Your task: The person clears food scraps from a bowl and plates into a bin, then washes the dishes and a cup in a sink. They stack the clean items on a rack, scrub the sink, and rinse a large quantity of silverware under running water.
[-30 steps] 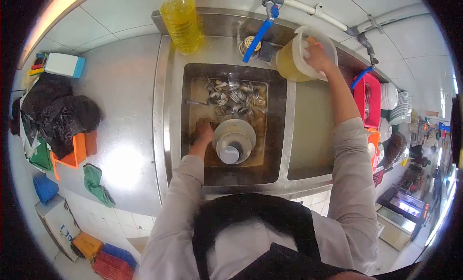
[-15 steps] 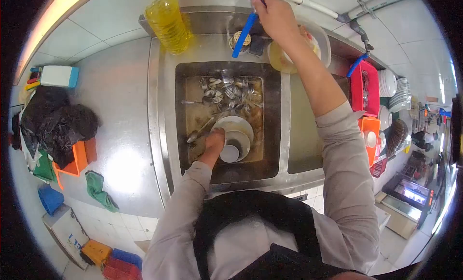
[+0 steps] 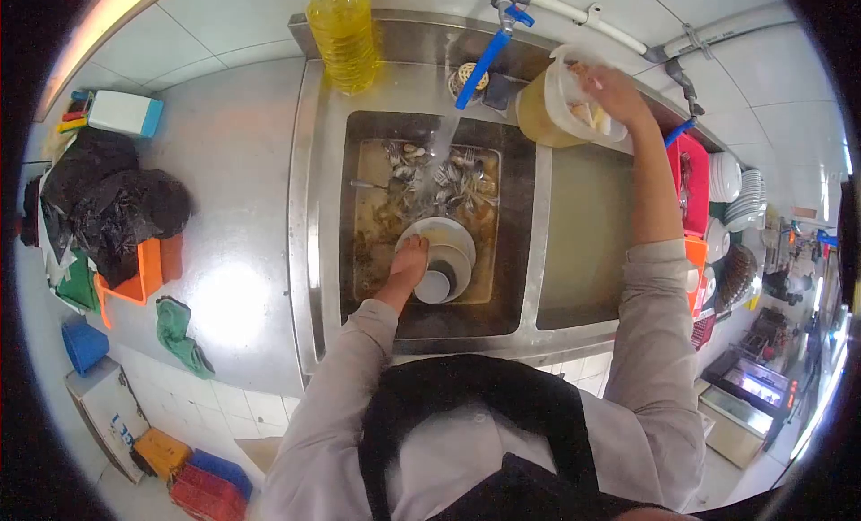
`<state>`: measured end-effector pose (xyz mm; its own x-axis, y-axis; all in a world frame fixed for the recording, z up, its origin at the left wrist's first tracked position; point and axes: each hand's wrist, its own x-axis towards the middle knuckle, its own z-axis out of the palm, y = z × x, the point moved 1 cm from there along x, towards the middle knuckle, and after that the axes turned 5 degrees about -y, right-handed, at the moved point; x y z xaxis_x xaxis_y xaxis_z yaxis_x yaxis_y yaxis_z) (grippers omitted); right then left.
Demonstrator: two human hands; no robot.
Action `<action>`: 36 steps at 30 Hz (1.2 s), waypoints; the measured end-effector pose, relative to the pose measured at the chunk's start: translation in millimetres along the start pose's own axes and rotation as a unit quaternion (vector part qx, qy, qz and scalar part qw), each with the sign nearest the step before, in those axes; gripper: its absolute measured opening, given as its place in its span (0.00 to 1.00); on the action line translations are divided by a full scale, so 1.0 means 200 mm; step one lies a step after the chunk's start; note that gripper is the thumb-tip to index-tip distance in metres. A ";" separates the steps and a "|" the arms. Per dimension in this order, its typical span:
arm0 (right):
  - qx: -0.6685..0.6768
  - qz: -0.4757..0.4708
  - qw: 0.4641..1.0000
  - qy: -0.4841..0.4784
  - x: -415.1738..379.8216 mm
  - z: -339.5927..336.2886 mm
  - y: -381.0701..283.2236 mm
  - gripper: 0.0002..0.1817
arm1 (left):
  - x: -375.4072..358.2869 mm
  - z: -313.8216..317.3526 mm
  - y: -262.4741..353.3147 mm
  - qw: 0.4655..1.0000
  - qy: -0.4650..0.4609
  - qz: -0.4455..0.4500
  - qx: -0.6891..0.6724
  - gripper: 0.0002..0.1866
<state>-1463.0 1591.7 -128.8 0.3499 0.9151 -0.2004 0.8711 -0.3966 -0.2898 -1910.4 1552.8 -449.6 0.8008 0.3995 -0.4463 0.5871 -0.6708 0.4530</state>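
My left hand (image 3: 411,261) grips the left edge of a stack of white dishes in the left sink (image 3: 350,252). The stack is a plate (image 3: 446,231), a smaller dish on it, and a small white bowl (image 3: 432,287) at the near side. Over the right side of a clear plastic tub (image 3: 563,108), my right hand (image 3: 617,95) reaches in; its fingers are blurred. Pale, sponge-like pieces (image 3: 587,117) lie in that tub. Water runs from the blue tap (image 3: 482,70) onto several forks and spoons (image 3: 439,178) in cloudy water.
A yellow liquid bottle (image 3: 343,41) stands behind the left sink. The right sink (image 3: 583,225) holds murky water. Red (image 3: 689,185) and orange baskets and stacked white plates (image 3: 749,198) line the right. On the left counter lie black bags (image 3: 117,198) and a green cloth (image 3: 182,335).
My right hand has left the tap and moved right to the plastic tub, which now tilts. Water now flows from the tap. My left hand stays on the dishes.
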 end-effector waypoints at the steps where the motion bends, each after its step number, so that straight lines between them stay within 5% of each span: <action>1: -0.046 -0.013 0.997 -0.056 -0.01 0.07 0.07 0.28 | 0.01 -0.03 0.01 1.000 0.003 0.002 0.002 0.17; 4: -0.121 -0.120 0.984 0.041 0.06 0.32 0.18 0.34 | 0.05 -0.14 0.06 0.996 -0.081 -0.016 -0.042 0.17; 5: -0.165 -0.019 0.978 -0.127 0.08 0.29 0.16 0.35 | 0.04 -0.15 0.08 0.992 -0.121 0.019 0.009 0.15; 6: -0.161 -0.017 0.979 -0.122 0.09 0.32 0.12 0.35 | 0.03 -0.16 0.10 0.984 -0.162 0.051 0.060 0.15; 8: -0.153 0.067 0.979 -0.115 0.09 0.35 0.08 0.34 | -0.02 -0.18 0.15 0.988 -0.136 0.040 0.055 0.14; 13: -0.158 0.080 0.975 -0.136 0.11 0.33 0.10 0.29 | -0.09 -0.22 0.24 0.993 -0.104 0.038 0.025 0.12; 15: -0.144 0.074 0.981 -0.109 0.09 0.29 0.08 0.27 | -0.10 -0.23 0.28 0.982 -0.113 0.139 0.057 0.12; 17: -0.007 0.154 0.983 -0.101 0.09 0.29 0.15 0.26 | -0.11 -0.19 0.31 0.982 -0.114 0.150 0.017 0.13; 21: 0.137 0.116 0.983 -0.037 -0.07 0.07 -0.04 0.27 | -0.05 -0.02 0.30 0.988 -0.069 0.122 -0.064 0.20; 24: 0.230 0.185 0.956 -0.010 -0.12 -0.05 -0.04 0.29 | -0.02 0.07 0.25 0.976 -0.084 0.096 -0.174 0.24; 26: 0.479 0.065 0.872 0.080 -0.14 -0.08 0.07 0.28 | 0.03 0.03 0.22 0.975 -0.136 0.038 -0.169 0.25; 28: 0.522 0.076 0.841 0.120 -0.24 -0.17 -0.05 0.27 | 0.08 -0.01 0.14 0.968 -0.190 -0.021 -0.164 0.25; 31: 0.591 0.072 0.792 0.138 -0.43 -0.20 -0.29 0.26 | 0.14 -0.16 0.01 0.955 -0.087 0.015 -0.282 0.27; 33: 0.623 0.068 0.774 0.091 -0.52 -0.11 -0.42 0.24 | 0.10 -0.43 0.05 0.840 -0.075 -0.129 -0.522 0.29; 36: 0.639 0.106 0.761 0.040 -0.49 0.25 -0.61 0.22 | 0.21 -0.54 -0.02 0.819 -0.019 -0.088 -0.566 0.30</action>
<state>-1620.2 1546.3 -120.8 0.5008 0.8017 -0.3264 -0.2366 -0.2359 -0.9425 -1865.4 1639.5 -386.5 0.7010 0.3927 -0.5953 0.4437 0.4134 0.7951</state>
